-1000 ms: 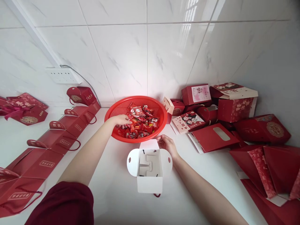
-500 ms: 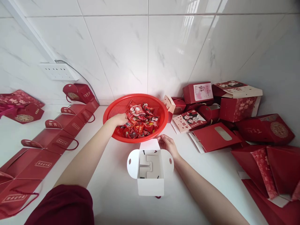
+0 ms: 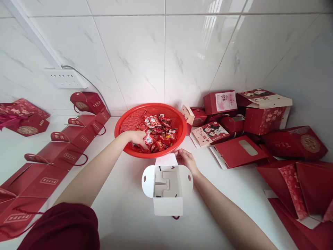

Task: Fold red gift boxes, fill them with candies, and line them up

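Note:
My left hand reaches into a red plastic basket. Its fingers are closed about a red wrapped candy among several others; some fingertips are hidden in the heap. Directly before the basket stands a paper gift box, white inside, with its flaps spread out. The box is hollow, and its interlocking bottom tabs show. At the box's far right corner my right hand has its fingers curled against the back flap, gripping it. A bit of dark red cord pokes out beneath the near flap.
A row of folded red gift boxes with cord handles lines the left side. Red and cream boxes are piled on the right. At the back, a white power strip is fixed to the tiled wall.
My left hand has moved right and a little nearer, deeper into the candies, shifting some of them. My right hand and the box stay in place.

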